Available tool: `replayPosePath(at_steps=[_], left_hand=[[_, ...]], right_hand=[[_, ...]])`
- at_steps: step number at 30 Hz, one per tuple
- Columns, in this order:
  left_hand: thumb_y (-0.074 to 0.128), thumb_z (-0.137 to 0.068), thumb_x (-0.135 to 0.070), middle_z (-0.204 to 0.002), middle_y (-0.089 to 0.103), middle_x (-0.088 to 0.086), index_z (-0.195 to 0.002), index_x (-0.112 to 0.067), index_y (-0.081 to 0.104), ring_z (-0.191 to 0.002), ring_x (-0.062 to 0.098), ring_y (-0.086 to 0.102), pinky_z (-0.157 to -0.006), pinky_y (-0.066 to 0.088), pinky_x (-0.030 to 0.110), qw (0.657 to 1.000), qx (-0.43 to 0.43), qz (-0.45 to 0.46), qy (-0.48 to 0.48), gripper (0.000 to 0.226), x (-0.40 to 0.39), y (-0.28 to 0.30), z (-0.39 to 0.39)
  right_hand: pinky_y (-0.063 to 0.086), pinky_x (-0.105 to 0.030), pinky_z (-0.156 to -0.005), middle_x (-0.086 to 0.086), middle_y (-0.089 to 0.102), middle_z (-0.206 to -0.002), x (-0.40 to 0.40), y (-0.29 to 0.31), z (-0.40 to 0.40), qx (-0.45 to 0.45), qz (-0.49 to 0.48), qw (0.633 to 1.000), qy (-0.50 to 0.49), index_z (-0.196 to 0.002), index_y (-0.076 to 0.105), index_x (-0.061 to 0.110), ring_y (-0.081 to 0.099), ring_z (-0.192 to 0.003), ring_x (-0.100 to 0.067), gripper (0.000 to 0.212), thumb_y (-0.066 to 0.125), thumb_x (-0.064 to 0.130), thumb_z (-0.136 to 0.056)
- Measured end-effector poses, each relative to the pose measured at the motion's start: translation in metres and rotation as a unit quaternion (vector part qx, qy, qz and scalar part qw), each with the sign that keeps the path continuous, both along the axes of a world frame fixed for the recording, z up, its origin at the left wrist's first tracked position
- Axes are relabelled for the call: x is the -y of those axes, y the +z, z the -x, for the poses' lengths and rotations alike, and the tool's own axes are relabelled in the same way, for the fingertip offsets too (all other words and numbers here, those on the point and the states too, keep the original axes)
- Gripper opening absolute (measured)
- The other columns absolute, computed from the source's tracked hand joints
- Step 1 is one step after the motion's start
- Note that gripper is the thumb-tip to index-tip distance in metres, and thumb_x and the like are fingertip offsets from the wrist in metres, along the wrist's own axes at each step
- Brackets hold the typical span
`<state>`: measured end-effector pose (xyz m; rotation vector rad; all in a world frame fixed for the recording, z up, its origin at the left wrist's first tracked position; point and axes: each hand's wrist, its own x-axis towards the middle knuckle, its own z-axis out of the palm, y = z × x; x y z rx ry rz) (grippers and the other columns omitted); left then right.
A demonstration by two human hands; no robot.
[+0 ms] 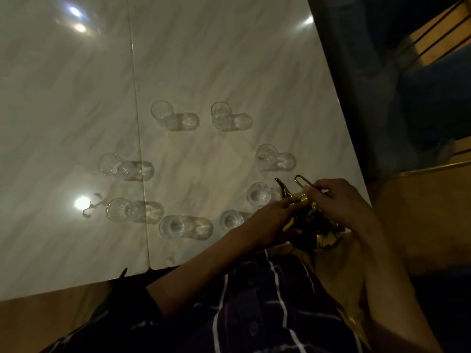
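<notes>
Here the teapot hangs over the near right corner of the table, both grips clamped: right hand on the wire handle, left hand round the body. Its spout aims forward-left toward the nearest glass.

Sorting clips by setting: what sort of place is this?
Probably a dim room at home, set for tea: a glossy marble-look table, small glasses in a ring on it, and a gold-and-dark teapot held by the left hand and right hand.
</notes>
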<state>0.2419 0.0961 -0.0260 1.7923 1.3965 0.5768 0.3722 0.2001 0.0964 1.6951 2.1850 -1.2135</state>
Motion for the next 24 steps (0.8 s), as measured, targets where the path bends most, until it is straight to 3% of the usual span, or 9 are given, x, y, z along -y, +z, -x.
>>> replayPosePath(at_steps=[8, 15, 24], left_hand=[[0.073, -0.091, -0.023, -0.155, 0.045, 0.013, -0.152, -0.012, 0.042, -0.128, 0.034, 0.057, -0.094, 0.056, 0.046, 0.999, 0.006, -0.014, 0.039, 0.069, -0.042, 0.018, -0.001], [0.073, -0.091, -0.025, -0.156, 0.043, 0.014, -0.155, -0.011, 0.038, -0.129, 0.036, 0.057, -0.094, 0.054, 0.045, 0.999, -0.001, -0.003, 0.047, 0.074, -0.064, 0.022, 0.003], [0.072, -0.092, -0.025, -0.157, 0.042, 0.010, -0.155, -0.015, 0.038, -0.130, 0.032, 0.055, -0.095, 0.053, 0.043, 0.998, 0.010, 0.005, 0.067, 0.072, -0.073, 0.028, 0.000]], right_hand=[[0.056, -0.043, -0.080, 0.002, 0.070, -0.081, -0.038, 0.004, 0.010, -0.003, -0.052, 0.999, 0.011, -0.086, 0.073, 0.018, 0.067, -0.078, -0.015, 0.033, 0.054, 0.044, -0.092], [0.056, -0.044, -0.081, 0.001, 0.070, -0.082, -0.063, 0.009, 0.020, -0.002, -0.048, 0.998, 0.029, -0.080, 0.074, 0.021, 0.067, -0.080, -0.017, 0.030, 0.056, 0.042, -0.092], [0.053, -0.040, -0.084, -0.001, 0.068, -0.090, -0.079, 0.014, 0.022, 0.020, -0.044, 0.997, 0.054, -0.087, 0.075, 0.017, 0.064, -0.087, -0.017, 0.033, 0.056, 0.043, -0.093]])
